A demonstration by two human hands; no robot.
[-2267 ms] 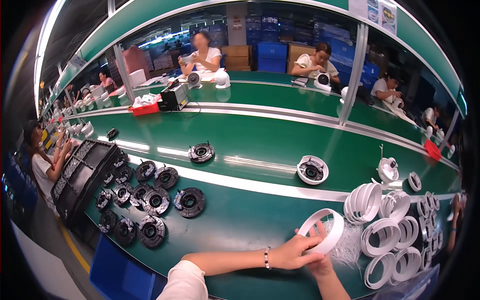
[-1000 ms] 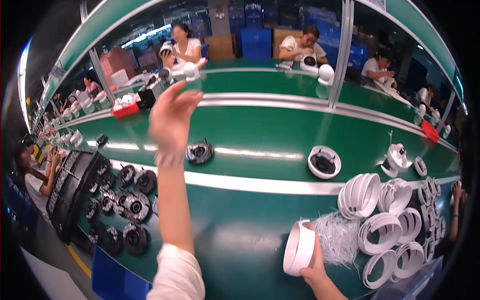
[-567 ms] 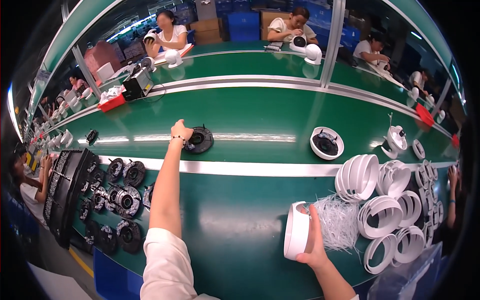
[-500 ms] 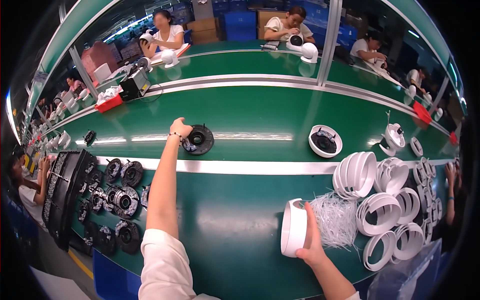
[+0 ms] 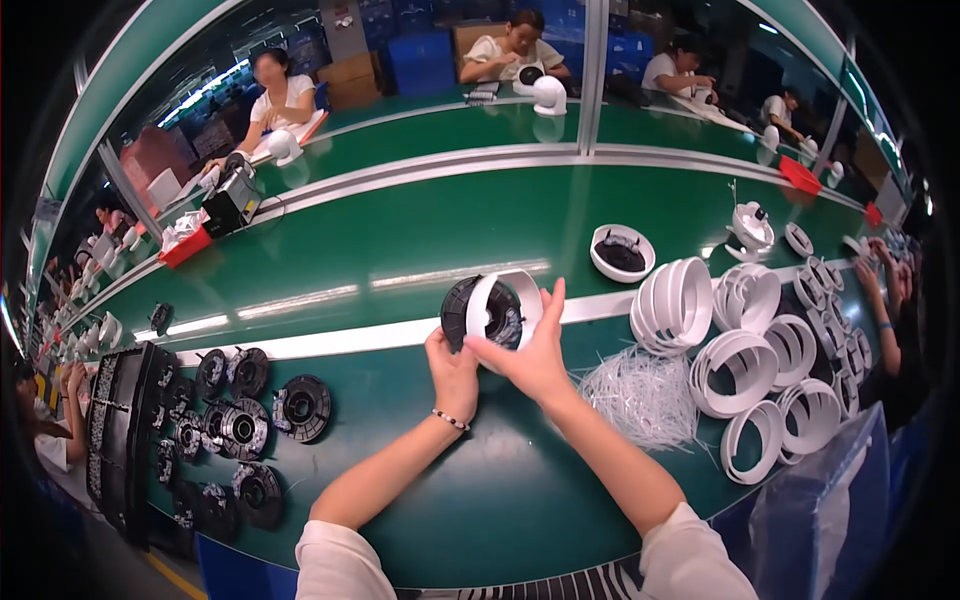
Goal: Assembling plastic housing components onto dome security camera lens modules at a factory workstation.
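At twelve o'clock, close before the worker, the left hand point(image 5: 455, 378) curls around the lower edge of a black disc point(image 5: 456, 314). The right hand point(image 5: 536, 362), thumb and fingers spread wide, clasps a white ring point(image 5: 479, 311) overlapping the disc's face. A light grip, rims kept square, should spare the thin ring. From there, black discs point(image 5: 245, 428) lie at eight on the green bench point(image 5: 500, 490), white shreds point(image 5: 640, 400) at four; farther off, a white shell point(image 5: 601, 268) sits at two, a co-worker point(image 5: 515, 50) at twelve.
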